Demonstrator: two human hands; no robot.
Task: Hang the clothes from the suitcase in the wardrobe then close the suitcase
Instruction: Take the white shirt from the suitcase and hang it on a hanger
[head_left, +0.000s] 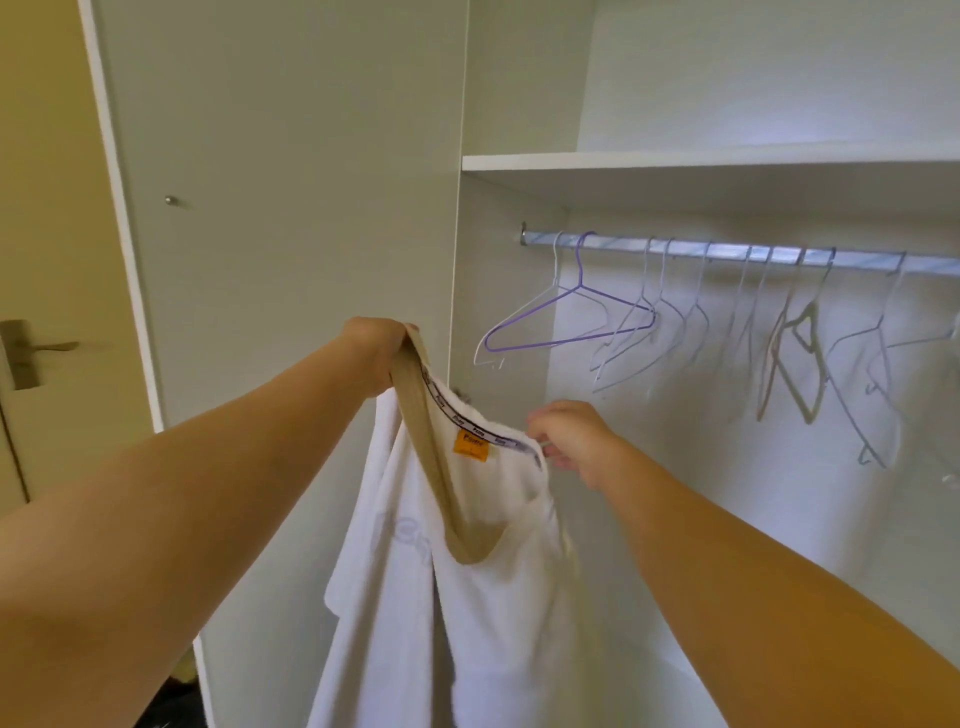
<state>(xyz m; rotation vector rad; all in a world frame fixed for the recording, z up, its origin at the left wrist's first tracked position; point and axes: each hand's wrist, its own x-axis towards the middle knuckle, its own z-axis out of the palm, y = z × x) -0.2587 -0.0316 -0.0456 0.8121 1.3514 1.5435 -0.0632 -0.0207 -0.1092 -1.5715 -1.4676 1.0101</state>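
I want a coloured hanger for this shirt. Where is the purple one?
In the head view, the purple hanger hangs near the left end of the rail, second in line, above the right hand.

Left hand (382, 353) grips beige collar (441, 483) of white garment (478, 613), holding it up before open wardrobe (511, 270); right hand (569, 436) pinches collar's other side by orange label (471, 446). Behind, rail (727, 251) carries purple hanger (571, 318) among bare white hangers (696, 312), shelf (675, 161) above

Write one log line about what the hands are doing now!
white shirt: held up, not hung | left hand: grips collar | right hand: pinches collar | rail: bare hangers
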